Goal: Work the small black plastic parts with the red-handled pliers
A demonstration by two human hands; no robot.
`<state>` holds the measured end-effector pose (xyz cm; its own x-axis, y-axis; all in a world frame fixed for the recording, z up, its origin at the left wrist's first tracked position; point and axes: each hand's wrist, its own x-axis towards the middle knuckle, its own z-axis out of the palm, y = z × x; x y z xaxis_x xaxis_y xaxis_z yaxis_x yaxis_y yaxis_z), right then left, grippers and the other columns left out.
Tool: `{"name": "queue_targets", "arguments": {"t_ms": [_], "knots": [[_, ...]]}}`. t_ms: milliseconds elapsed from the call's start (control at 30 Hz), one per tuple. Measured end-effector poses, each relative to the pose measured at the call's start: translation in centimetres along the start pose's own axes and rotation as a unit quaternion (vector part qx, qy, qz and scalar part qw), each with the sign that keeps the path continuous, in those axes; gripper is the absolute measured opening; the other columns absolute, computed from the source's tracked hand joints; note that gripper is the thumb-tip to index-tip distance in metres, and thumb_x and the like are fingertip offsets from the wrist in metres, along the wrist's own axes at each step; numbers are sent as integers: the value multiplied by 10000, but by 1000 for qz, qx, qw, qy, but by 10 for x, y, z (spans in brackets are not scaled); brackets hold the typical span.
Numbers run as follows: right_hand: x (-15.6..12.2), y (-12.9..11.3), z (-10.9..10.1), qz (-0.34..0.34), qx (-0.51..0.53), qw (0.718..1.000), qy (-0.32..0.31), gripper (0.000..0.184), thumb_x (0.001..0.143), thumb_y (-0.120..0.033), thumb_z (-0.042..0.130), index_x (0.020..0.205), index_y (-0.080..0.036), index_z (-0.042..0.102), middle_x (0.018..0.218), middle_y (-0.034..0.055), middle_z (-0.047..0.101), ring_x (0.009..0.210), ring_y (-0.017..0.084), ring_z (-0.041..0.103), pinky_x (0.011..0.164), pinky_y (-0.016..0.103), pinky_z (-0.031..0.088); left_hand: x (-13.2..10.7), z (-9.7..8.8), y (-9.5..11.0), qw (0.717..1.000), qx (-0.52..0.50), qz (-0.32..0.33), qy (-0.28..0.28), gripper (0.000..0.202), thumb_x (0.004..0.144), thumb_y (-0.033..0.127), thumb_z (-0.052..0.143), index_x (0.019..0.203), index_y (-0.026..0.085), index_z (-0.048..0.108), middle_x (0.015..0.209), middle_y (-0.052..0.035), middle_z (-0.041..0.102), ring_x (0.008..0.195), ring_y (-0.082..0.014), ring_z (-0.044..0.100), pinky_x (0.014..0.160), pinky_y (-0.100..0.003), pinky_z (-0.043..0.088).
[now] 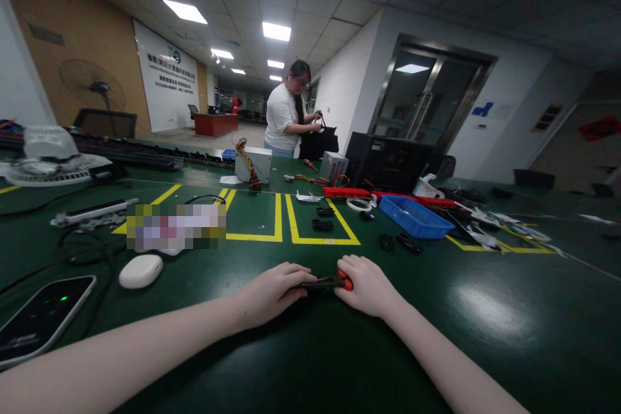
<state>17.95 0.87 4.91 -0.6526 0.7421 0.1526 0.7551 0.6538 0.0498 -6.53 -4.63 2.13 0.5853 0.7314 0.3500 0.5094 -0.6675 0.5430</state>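
Note:
My right hand (pixel 365 283) is closed around the red handles of a pair of pliers (pixel 343 281), low over the green table. The dark jaws point left toward my left hand (pixel 276 291). My left fingers are pinched together at the tip of the jaws, around something small and dark that I cannot make out. Two black plastic parts, a smaller one (pixel 386 242) and a longer one (pixel 409 244), lie just beyond my right hand. Two more black parts (pixel 323 224) rest inside a yellow taped outline.
A blue tray (pixel 417 217) stands back right, near a red strip (pixel 345 192). Power supply units (pixel 259 165) with cables stand at the back. Left are a white rounded case (pixel 140 271), a phone-like device (pixel 46 317) and black cables. Across the table a person (pixel 291 110) handles a black bag.

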Motion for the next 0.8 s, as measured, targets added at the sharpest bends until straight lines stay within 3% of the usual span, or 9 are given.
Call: {"name": "queue_targets", "arguments": {"t_ms": [267, 467, 600, 700, 800], "knots": [[0, 5, 3, -12, 11, 999, 50, 146, 777, -315, 623, 787, -211, 521, 850, 19, 575, 814, 186, 534, 747, 321, 391, 0, -2, 3, 1000, 3, -10, -9, 349, 949, 180, 502, 1291, 237, 541, 1289, -65, 588, 1160, -206, 558, 1018, -382, 468], [1, 17, 4, 2, 65, 996, 65, 369, 734, -550, 696, 849, -220, 575, 919, 21, 604, 846, 193, 561, 713, 325, 403, 0, -1, 4, 1000, 14, -4, -2, 349, 947, 165, 501, 1287, 234, 541, 1283, -65, 588, 1159, -201, 560, 1009, -369, 473], [1, 17, -4, 5, 120, 990, 67, 328, 780, -531, 659, 886, -225, 609, 963, 38, 624, 880, 211, 586, 765, 360, 445, -1, 0, 4, 999, 31, 8, 3, 348, 953, 170, 497, 1292, 237, 534, 1287, -64, 587, 1153, -201, 566, 987, -356, 477], [-3, 11, -34, -4, 194, 970, 144, 237, 903, -439, 511, 937, -236, 628, 1038, 72, 634, 976, 250, 600, 829, 408, 481, -1, -2, 4, 997, 75, 10, 3, 334, 951, 177, 501, 1278, 232, 537, 1271, -67, 604, 1121, -214, 589, 958, -369, 474], [-13, 13, -74, -35, 229, 915, 329, 270, 938, -442, 477, 1076, -257, 616, 1158, 80, 607, 1084, 261, 569, 903, 444, 483, 0, -3, 5, 992, 129, -3, 1, 312, 953, 201, 507, 1262, 230, 540, 1212, -59, 646, 1074, -230, 606, 927, -397, 450]]}}
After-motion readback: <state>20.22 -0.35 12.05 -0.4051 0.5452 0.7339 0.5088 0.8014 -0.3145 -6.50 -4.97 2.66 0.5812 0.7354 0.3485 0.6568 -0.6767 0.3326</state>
